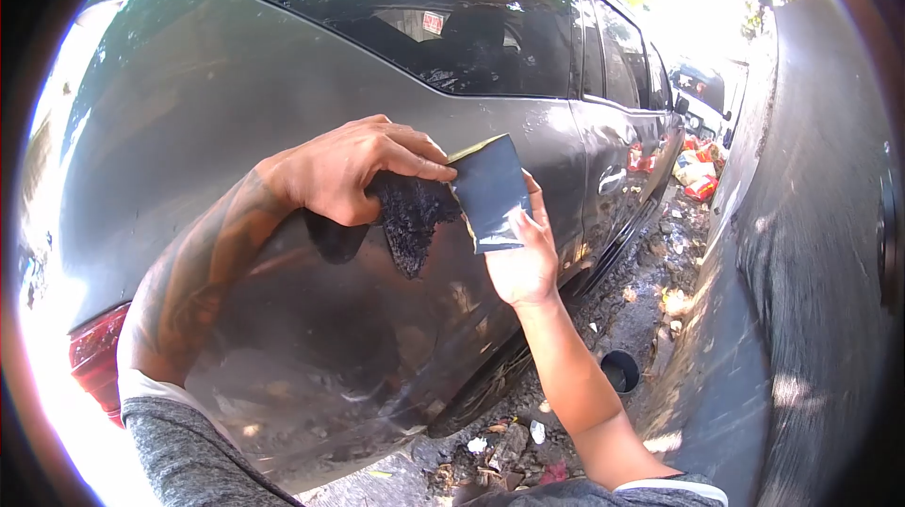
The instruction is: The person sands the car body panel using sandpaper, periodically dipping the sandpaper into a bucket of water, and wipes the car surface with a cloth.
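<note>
We face the side of a dark grey car [217, 111], which fills most of our view. Its rear window [415, 22] is above our hands, with a red tail light [97, 361] at lower left. On our right a dark wall [830, 149] runs close alongside, leaving a narrow strip of littered ground [650, 318] between. A dark round container [619, 371] sits there, near our right forearm; farther along, red and white bags [698, 168] are heaped, with another vehicle [702, 88] beyond them.

Our left arm reaches across from lower left, elbow bent, and hides part of the car's panel. The left hand [349, 168] is arched palm down, its fingers curled around a dark, rough-textured cloth [410, 224], their tips meeting the left edge of a dark folded sheet [495, 191]. The right arm rises from below, and the right hand [523, 257] grips that sheet's lower right side, thumb across its face. We see the sheet tilted before the car's side, just right of the cloth.
</note>
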Available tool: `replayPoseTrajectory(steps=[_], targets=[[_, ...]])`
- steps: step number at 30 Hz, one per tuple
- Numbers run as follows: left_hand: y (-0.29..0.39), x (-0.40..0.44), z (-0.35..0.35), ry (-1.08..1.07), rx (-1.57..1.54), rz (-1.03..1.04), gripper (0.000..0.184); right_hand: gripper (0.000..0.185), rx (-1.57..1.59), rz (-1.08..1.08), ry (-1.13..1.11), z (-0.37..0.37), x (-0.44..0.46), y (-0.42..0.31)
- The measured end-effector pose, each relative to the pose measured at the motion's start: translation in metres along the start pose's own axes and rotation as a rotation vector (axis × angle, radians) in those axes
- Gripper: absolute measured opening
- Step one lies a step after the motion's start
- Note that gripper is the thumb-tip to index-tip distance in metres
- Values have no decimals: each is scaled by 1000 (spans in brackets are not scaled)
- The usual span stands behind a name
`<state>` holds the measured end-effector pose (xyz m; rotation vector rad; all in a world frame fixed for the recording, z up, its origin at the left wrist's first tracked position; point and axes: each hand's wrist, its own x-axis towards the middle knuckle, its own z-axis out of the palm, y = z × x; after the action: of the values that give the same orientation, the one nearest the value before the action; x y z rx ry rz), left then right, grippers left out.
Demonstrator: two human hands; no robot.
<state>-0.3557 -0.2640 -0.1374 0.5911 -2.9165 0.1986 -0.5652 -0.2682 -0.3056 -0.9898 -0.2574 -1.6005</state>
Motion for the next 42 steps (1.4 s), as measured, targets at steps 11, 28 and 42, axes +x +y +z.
replayPoseTrajectory(steps=[11,28,42], targets=[[-1,3,-1,7,-116,-65,77,60,62,-51,-52,-3,-16,16],[9,8,5,117,62,-144,60,73,-1523,123,402,-171,-163,83],[14,12,5,32,242,-118,66,74,-1608,53,457,-191,-134,55]])
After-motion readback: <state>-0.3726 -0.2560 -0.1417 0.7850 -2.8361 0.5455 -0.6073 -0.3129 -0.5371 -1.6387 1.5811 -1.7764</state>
